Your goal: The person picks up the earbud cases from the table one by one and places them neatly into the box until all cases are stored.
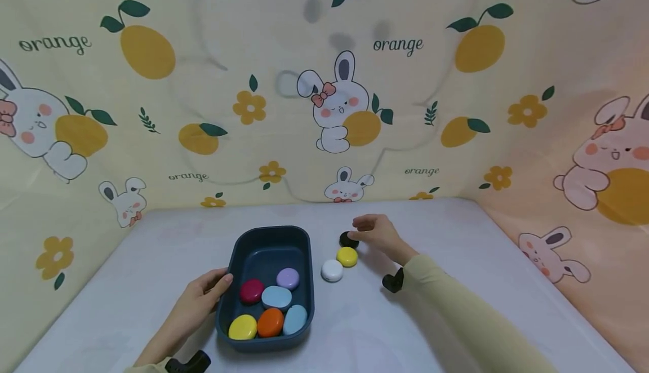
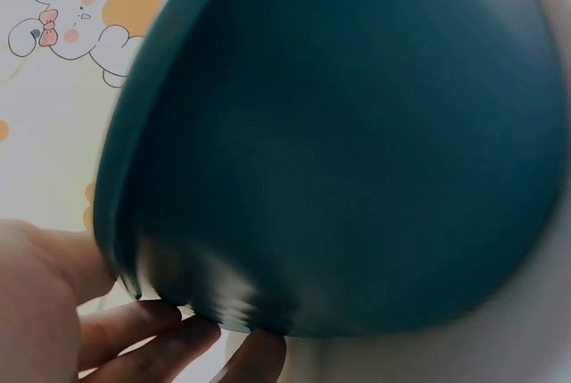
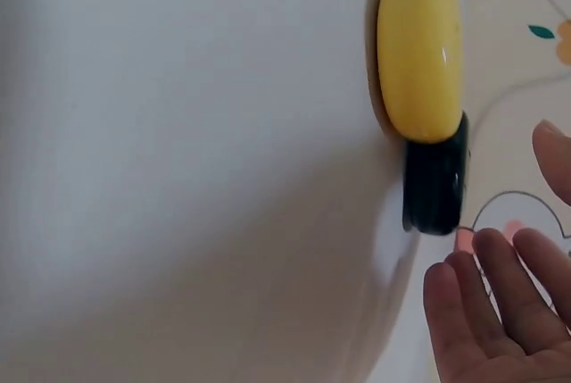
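Nearest to the person, the left hand (image 1: 200,300) rests on the left side of a dark blue tray (image 1: 304,283), fingers lying along its wall and thumb at the rim. In the left wrist view the fingers (image 2: 152,329) sit under the tray's edge, so the hand steadies it, though I cannot tell how tight the hold is.

Inside the tray lie 6 smooth pebbles: a yellow pebble (image 1: 242,327), an orange pebble (image 1: 270,322), a pale blue pebble (image 1: 294,319), a red pebble (image 1: 251,291), a light blue pebble (image 1: 276,297) and a purple pebble (image 1: 288,278).

A bit farther, on the white table (image 1: 456,260), 3 more wait just right of the tray: a white pebble (image 1: 332,270), a second yellow pebble (image 1: 347,256) touching it, and a black pebble (image 1: 348,239) behind.

The right hand (image 1: 377,235) hovers by the black pebble, fingers loose and apart, holding nothing; in the right wrist view they are near it, not touching.

So I think 6 are put away and 3 are left
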Demonstrator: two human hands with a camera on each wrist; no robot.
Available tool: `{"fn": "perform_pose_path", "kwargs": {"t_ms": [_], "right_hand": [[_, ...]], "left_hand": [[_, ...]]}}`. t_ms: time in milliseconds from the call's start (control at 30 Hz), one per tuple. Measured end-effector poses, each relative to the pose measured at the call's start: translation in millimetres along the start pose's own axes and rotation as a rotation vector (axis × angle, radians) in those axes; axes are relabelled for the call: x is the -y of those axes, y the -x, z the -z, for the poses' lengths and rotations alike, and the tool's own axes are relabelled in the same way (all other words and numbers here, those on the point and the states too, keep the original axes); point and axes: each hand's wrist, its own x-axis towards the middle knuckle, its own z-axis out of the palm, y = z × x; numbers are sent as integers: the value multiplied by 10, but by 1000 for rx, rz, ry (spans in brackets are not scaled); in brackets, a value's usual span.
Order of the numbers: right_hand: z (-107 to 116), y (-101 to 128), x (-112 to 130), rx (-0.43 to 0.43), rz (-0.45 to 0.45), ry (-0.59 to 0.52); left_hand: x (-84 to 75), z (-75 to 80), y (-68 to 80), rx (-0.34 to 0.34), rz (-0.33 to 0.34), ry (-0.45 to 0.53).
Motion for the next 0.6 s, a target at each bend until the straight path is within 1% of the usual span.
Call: {"fn": "perform_pose_path", "kwargs": {"t_ms": [200, 400, 533, 600], "right_hand": [[-69, -19, 4, -4, -20, 12], [-91, -29, -43, -9, -43, -6], [-104, -28, -56, -9, -57, -21], [-117, -32, -50, -12, -59, -9]], "left_hand": [[0, -5, -2, -6, 4, -7], [0, -15, 7, -14, 2, 6], [-4, -20, 16, -19, -12, 11], [-5, -17, 20, -19, -19, 10]]}}
